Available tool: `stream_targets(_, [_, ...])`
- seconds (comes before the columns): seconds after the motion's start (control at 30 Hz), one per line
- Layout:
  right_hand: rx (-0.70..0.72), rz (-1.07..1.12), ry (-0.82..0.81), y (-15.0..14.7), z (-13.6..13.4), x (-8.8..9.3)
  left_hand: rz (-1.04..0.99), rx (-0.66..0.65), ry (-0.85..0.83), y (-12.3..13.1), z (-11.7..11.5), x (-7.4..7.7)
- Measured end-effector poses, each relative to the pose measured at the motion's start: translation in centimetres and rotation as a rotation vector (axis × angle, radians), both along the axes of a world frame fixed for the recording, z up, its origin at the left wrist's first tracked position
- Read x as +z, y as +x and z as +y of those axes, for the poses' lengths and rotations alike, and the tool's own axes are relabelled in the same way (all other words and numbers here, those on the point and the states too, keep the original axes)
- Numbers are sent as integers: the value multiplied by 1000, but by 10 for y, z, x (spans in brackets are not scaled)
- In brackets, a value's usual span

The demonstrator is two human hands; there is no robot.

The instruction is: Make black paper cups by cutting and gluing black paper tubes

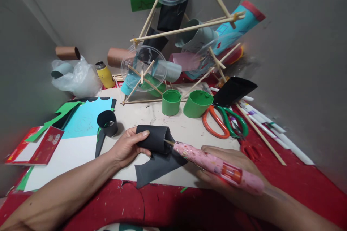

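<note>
My left hand point(132, 142) grips a black paper tube point(153, 139) lying sideways, its thumb on top and fingers underneath. In my right hand point(227, 162) is a pink glue gun point(200, 158), its nozzle at the tube's open right end. Whether the tip touches the paper I cannot tell. My right fingers are partly hidden behind the gun. Beneath the tube lies a cut scrap of black paper point(159, 169). To the left stands a short black paper ring point(107, 124), and farther back are two green paper cups point(171, 103).
A stick frame point(187, 30) with clear plastic discs and paper tubes rises behind. Scissors point(217, 122) and rolled paper sticks point(276, 139) lie at right. Coloured sheets point(84, 122), a red booklet point(46, 146) and a yellow bottle point(105, 75) are at left.
</note>
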State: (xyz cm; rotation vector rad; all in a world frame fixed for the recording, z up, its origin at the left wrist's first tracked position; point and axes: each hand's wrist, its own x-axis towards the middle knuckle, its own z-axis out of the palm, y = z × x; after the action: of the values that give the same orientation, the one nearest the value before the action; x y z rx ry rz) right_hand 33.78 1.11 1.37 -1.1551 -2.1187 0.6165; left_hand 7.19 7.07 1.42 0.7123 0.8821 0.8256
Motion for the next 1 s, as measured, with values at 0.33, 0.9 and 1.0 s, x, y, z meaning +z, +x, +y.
stream_targets(0.33, [77, 54, -45, 0, 0, 5, -11, 4, -9, -1, 1, -2])
stream_targets(0.9, [114, 96, -47, -1, 0, 7, 0, 34, -35, 0, 1, 0])
stream_targets(1.0, [131, 96, -45, -1, 0, 10, -8, 38, -43, 1, 1, 1])
